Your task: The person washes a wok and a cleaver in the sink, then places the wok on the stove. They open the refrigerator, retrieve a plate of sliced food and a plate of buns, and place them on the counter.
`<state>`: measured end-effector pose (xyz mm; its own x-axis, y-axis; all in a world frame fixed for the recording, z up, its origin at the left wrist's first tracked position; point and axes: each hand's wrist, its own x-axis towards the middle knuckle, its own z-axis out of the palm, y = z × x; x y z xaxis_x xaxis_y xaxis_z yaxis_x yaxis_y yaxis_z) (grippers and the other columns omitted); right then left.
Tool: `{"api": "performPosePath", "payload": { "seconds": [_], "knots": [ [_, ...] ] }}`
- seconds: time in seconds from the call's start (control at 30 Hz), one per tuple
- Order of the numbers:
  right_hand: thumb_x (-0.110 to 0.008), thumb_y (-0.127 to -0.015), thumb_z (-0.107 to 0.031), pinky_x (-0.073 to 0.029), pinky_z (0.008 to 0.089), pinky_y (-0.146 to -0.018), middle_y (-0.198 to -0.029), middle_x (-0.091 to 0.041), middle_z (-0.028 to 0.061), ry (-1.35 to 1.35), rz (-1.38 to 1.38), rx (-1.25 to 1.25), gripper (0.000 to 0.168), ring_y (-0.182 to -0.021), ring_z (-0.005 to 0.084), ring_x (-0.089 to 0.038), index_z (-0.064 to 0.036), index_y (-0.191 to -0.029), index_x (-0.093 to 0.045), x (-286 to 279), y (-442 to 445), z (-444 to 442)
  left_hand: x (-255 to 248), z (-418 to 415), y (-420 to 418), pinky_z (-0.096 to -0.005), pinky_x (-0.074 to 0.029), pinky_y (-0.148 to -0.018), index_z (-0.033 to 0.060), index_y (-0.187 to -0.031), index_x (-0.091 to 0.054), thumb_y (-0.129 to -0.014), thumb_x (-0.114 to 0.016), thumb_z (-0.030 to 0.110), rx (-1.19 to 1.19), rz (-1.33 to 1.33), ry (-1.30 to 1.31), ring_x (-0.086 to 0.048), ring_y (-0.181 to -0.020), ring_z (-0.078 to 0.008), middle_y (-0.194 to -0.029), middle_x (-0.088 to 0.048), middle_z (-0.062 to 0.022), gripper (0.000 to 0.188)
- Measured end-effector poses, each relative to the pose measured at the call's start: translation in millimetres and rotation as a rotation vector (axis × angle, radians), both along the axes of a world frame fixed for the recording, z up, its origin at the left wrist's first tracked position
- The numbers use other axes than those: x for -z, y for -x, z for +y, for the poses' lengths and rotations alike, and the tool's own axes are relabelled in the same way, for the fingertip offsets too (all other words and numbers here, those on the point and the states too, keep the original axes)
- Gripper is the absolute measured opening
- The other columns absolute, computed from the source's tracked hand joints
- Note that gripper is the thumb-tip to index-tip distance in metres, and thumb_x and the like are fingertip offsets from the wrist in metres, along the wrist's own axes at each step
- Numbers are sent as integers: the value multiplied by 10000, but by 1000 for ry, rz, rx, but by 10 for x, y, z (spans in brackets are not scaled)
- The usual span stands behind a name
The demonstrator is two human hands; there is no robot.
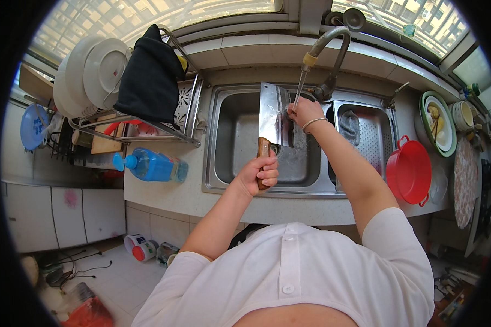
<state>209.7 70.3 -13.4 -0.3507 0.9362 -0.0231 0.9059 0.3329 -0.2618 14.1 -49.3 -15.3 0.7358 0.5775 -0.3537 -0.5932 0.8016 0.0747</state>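
Note:
My left hand (pixel 262 175) is closed around the wooden handle of a cleaver (pixel 273 116), its wide metal blade pointing away from me over the left basin of a steel sink (pixel 237 131). On the blade's right side, my right hand (pixel 305 111) is bent under the stream of water from the faucet (pixel 325 41). The right fingers are close to the blade's edge and seem to hold something dark, which is too hidden to name. Water runs down into the basin. A bangle circles the right wrist.
A blue soap bottle (pixel 153 164) lies left of the sink, below a metal dish rack (pixel 194 110) with plates and a black cloth (pixel 149 77). A grey cloth (pixel 349 126) hangs in the right basin. Farther right are a red colander (pixel 409 171) and a green-rimmed bowl (pixel 450 151).

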Motion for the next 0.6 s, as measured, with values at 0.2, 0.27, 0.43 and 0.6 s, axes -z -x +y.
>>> {"api": "performPosePath", "payload": {
  "seconds": [0.2, 0.27, 0.43, 0.6],
  "knots": [
    [-610, -765, -234, -420, 395, -721, -919, -578, 50, 256, 8, -107, 82, -906, 235, -588, -205, -824, -659, 17, 5, -40, 11, -2, 16, -203, -286, -385, 164, -848, -500, -895, -476, 74, 25, 34, -14, -335, -392, -25, -563, -388, 58, 104],
    [-609, -769, -234, -420, 395, -721, -917, -577, 54, 104, -13, -28, 82, -906, 234, -587, -206, -825, -661, 17, 3, -28, 16, -12, 14, -201, -288, -386, 166, -855, -505, -896, -474, 72, 29, 30, -21, -335, -393, -25, -565, -389, 58, 107],
    [-603, -787, -242, -407, 408, -747, -916, -564, 63, 92, -10, 33, 94, -924, 244, -575, -196, -846, -660, -10, -27, 16, 18, -8, 1, -191, -305, -367, 139, -892, -502, -901, -455, 68, 21, -31, -21, -337, -392, -20, -573, -377, 50, 86],
    [-623, -779, -236, -401, 394, -748, -925, -570, 54, 147, -20, -26, 97, -922, 232, -577, -206, -861, -667, -23, -36, -43, -15, 14, 10, -194, -302, -366, 133, -880, -513, -899, -461, 67, 9, 31, -13, -333, -390, -21, -568, -376, 49, 86]
  ]
}}
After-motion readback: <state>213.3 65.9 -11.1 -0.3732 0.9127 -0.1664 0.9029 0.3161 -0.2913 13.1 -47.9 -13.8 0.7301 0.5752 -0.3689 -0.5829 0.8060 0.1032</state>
